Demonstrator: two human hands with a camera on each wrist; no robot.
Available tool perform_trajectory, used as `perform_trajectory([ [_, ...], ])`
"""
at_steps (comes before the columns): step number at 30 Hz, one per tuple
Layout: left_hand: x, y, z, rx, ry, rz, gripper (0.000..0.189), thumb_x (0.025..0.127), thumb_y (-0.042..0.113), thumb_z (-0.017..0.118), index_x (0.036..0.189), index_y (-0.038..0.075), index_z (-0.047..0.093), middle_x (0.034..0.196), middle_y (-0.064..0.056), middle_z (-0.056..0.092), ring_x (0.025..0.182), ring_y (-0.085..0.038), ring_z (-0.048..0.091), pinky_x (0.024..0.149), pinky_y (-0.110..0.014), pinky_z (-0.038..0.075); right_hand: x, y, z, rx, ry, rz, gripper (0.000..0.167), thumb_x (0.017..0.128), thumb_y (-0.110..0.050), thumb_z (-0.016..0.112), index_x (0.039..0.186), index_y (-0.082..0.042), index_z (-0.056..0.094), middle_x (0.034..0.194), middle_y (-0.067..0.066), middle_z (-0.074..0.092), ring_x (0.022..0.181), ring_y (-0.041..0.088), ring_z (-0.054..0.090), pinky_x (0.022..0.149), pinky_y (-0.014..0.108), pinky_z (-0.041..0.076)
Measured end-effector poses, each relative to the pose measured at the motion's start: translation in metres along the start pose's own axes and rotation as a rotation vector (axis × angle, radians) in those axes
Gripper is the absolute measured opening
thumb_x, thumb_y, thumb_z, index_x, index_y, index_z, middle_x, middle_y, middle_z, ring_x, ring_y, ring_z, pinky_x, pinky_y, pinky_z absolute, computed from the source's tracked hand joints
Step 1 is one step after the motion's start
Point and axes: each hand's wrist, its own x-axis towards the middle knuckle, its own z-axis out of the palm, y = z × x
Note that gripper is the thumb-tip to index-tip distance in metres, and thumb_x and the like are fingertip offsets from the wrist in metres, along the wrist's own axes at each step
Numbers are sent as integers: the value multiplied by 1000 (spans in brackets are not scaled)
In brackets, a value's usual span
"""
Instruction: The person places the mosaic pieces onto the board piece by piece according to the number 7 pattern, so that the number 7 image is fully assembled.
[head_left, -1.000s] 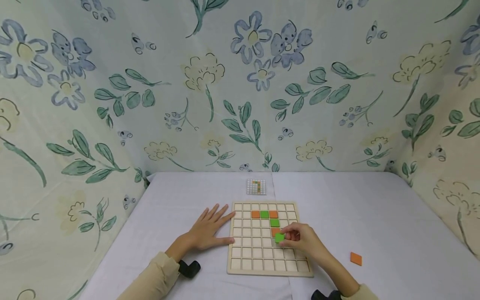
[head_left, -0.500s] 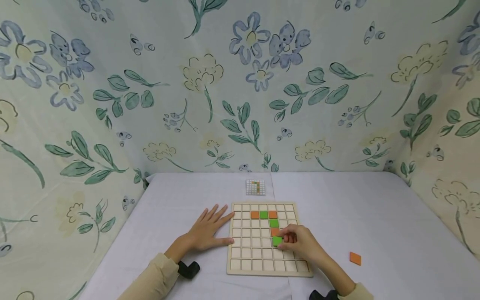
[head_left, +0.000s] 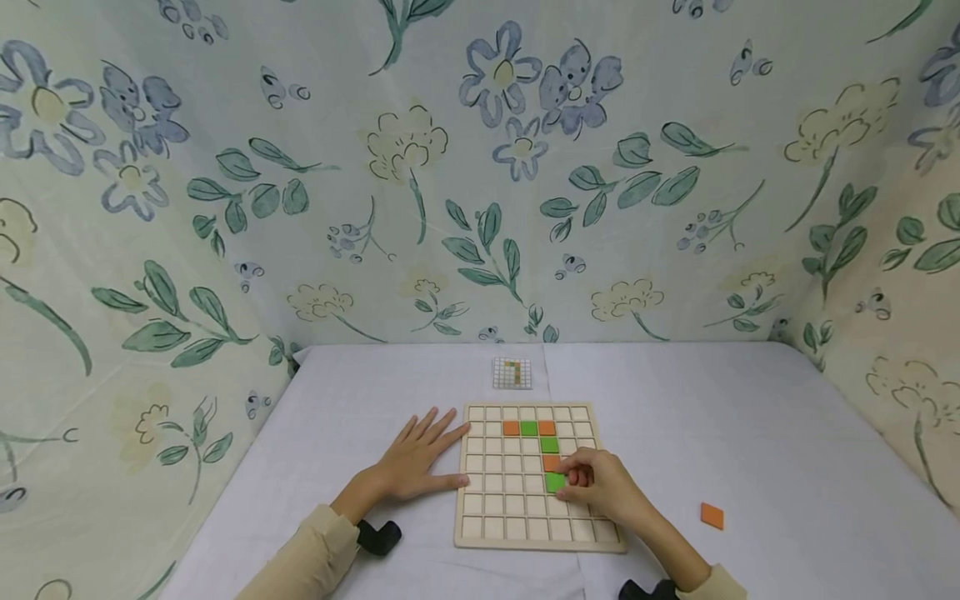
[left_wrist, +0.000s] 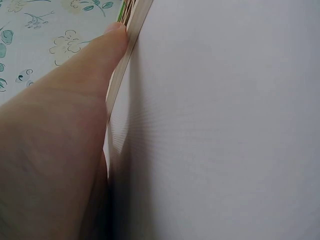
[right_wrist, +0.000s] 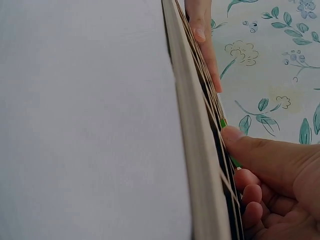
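Note:
A wooden grid board (head_left: 495,546) lies on the white cloth, with orange and green square tiles in some of its cells. My left hand (head_left: 416,458) is spread flat, thumb and a fingertip touching the board's left edge. With thumb and index finger my right hand (head_left: 603,483) pinches a green tile (head_left: 554,482), which sits in a cell just below an orange tile (head_left: 551,463). The right wrist view shows the thumb (right_wrist: 235,137) against this green tile; its far edge is hidden by the fingers.
Behind the board lies a small card (head_left: 512,373) printed with a coloured grid pattern. A loose orange tile (head_left: 712,516) rests on the cloth to the right. Floral fabric (head_left: 480,167) hangs behind and beside the table.
My right hand has brought the green tile slightly down and left, from tilted above the board to lying in the cell. The left hand has stayed in place.

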Motion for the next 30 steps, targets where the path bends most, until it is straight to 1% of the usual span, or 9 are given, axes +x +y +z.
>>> perform_trajectory([
  [6, 1, -1, 2, 17, -1, -6, 91, 88, 82, 36, 161, 32, 17, 167, -2, 8, 152, -33, 2, 118, -58, 2, 0, -1, 0, 10, 3, 4, 25, 75, -2, 86, 97, 2, 72, 77, 4, 59, 65, 10, 49, 55, 20, 43],
  [10, 1, -1, 2, 25, -3, -7, 91, 88, 83, 35, 161, 32, 16, 167, -2, 8, 152, -33, 2, 118, -58, 2, 0, -2, -1, 15, 2, -9, 26, 75, -3, 86, 97, 3, 72, 76, 5, 59, 65, 9, 48, 55, 20, 43],
  [17, 1, 0, 1, 10, 17, 13, 89, 90, 78, 41, 161, 29, 21, 167, -6, 12, 151, -37, 5, 117, -61, 6, 0, -1, -3, 18, 1, 2, 26, 75, -5, 87, 96, 1, 73, 77, 4, 59, 66, 10, 49, 55, 19, 42],
  [24, 1, 0, 2, 18, 10, 1, 90, 89, 80, 38, 161, 30, 19, 167, -4, 11, 152, -35, 4, 118, -60, 5, 2, 1, -3, -6, 2, 3, 25, 75, -6, 86, 96, 0, 74, 78, 3, 60, 67, 10, 50, 55, 20, 43],
  [30, 1, 0, 1, 19, 20, 12, 89, 90, 79, 40, 161, 28, 22, 166, -6, 13, 151, -37, 6, 117, -61, 7, 1, -2, -3, 14, -6, 5, 25, 75, -6, 86, 96, 1, 73, 78, 4, 60, 67, 10, 50, 55, 20, 43],
])
